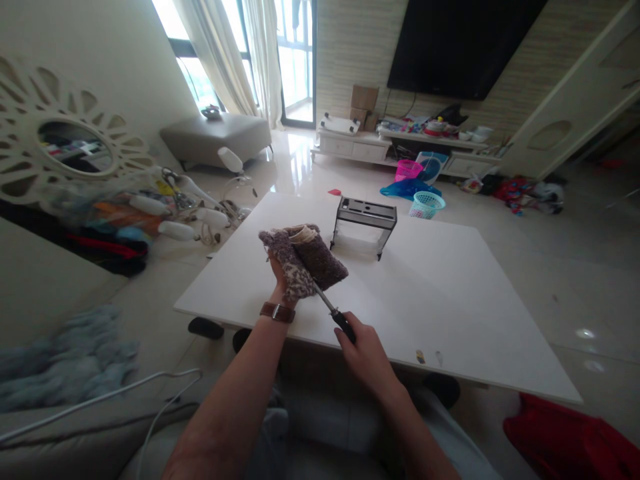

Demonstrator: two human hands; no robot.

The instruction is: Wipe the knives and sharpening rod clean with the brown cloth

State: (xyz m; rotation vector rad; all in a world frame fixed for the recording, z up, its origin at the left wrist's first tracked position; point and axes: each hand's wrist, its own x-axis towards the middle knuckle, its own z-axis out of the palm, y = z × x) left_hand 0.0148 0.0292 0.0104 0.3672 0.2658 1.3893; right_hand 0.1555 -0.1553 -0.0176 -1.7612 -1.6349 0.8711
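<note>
My left hand [278, 272], with a brown watch strap at the wrist, is closed around a folded, fuzzy brown-grey cloth [324, 261] above the white table. Most of its fingers are hidden behind the cloth. In my right hand [369, 348] is a black-handled tool [344, 327] with a narrow metal shaft. The shaft points up and left, and its far end disappears into or behind the cloth, so I cannot tell its tip. Beyond the cloth stands a clear box with a dark frame and lid [367, 212].
The white table [450, 293] spreads before me. A small yellow-and-dark item [420, 357] lies near its front edge. Past the far edge are a light-blue basket [427, 205] and a pink basket [407, 169] on the floor. A white lamp [175, 231] stands left.
</note>
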